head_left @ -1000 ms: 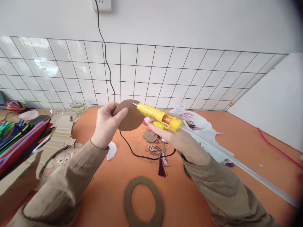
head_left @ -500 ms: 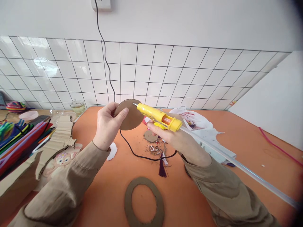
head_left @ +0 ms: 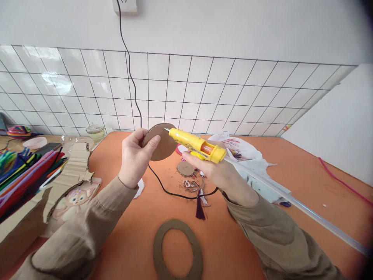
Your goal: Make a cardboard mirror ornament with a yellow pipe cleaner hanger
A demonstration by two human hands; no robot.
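Observation:
My left hand [head_left: 136, 157] pinches the left edge of a round cardboard disc [head_left: 163, 147], thumb on its face, holding it tilted above the table. In my right hand [head_left: 217, 167] is a yellow hot glue gun [head_left: 195, 144], its metal tip at the upper part of the disc's face. Whether the tip touches the cardboard I cannot tell. A long clear glue stick [head_left: 291, 198] runs out of the gun's back toward the lower right. Below on the table lie a smaller cardboard disc [head_left: 185, 168], a dark purple tassel [head_left: 200, 210] and a cardboard ring [head_left: 159, 249].
Torn cardboard [head_left: 72, 163] and colourful pipe cleaners [head_left: 26, 179] lie at the left, near a lidded glass pot [head_left: 95, 132]. A black cord [head_left: 175, 194] loops across the orange table [head_left: 128, 233]. Crumpled white plastic [head_left: 247, 151] lies behind my right hand; a pink cord [head_left: 344, 181] is far right.
My left hand and the disc have shifted very slightly to the right. The glue gun's tip stays at nearly the same place on the disc.

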